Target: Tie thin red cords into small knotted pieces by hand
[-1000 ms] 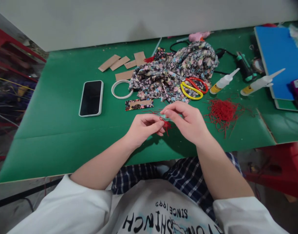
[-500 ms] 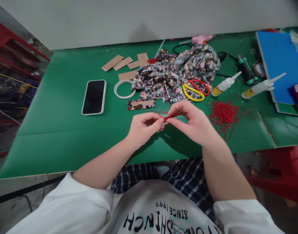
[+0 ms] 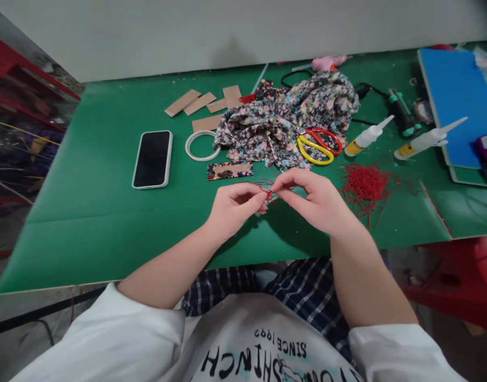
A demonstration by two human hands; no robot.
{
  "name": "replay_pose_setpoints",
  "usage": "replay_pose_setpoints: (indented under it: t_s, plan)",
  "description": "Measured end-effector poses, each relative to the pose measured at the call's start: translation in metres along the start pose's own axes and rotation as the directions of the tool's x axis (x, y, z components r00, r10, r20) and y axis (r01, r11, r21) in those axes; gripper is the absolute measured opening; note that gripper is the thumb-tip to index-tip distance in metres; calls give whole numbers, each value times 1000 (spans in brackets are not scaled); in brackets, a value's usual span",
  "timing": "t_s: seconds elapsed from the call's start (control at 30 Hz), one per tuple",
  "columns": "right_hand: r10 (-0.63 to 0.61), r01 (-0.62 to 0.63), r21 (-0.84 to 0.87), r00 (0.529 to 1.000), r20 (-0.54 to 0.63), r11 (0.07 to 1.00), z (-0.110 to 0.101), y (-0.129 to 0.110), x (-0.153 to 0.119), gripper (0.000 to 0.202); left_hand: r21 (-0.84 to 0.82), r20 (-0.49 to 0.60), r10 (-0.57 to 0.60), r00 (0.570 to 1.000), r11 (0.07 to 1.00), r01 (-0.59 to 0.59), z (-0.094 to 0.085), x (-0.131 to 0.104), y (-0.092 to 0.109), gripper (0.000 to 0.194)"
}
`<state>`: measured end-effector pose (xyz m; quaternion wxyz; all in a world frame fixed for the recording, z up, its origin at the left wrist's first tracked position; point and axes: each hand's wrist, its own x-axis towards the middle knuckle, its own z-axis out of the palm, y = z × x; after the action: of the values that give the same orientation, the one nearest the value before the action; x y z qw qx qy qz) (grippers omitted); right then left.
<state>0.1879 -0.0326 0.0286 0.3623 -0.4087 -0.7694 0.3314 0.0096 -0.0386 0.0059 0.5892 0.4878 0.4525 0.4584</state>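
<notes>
Thin red cord [image 3: 269,194], looped between the fingertips, is pinched by both hands above the green tabletop. My left hand [image 3: 235,209] grips it between thumb and index finger, with loose ends trailing away to the left. My right hand [image 3: 313,199] pinches the same cord from the other side. Just beyond the left hand lies a cardboard strip edged with floral fabric [image 3: 229,171]. To the right of my right hand is a tangled pile of red cords [image 3: 366,185]. How the held cord is knotted is too small to make out.
Crumpled floral fabric [image 3: 283,122] carries red-and-yellow scissors [image 3: 317,146]. Two glue bottles [image 3: 363,140] stand at right, near a blue board [image 3: 458,106]. Leftward are a tape roll [image 3: 190,151], a phone [image 3: 152,159] and several cardboard pieces [image 3: 183,102].
My right fingertips have shifted slightly up and apart from the left ones, so more of the looped red cord shows between them. The view has moved very slightly.
</notes>
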Motion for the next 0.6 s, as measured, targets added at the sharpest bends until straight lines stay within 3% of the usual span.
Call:
replay_pose_setpoints:
  t_s: [0.17,0.23,0.33,0.43,0.6]
  plan:
    - [-83,68,-121,988,-126,990,2,2,1,14,-128,-39,-74,997,989,68,-2,5,-1,12]
    - [-78,62,-130,989,-126,990,6,0,0,10,-174,-70,-108,992,980,94,-4,7,-2,13]
    - [-12,-7,-175,994,-109,985,17,-3,0,3,-222,-96,-153,984,967,128,-5,10,-2,14]
    - [54,-95,-222,981,-186,970,30,-2,1,11,-251,-103,-178,979,957,147,-5,11,-2,15]
    - [175,-189,-90,975,-140,978,41,2,4,12,-261,-112,-183,977,954,148,-4,11,-2,15]
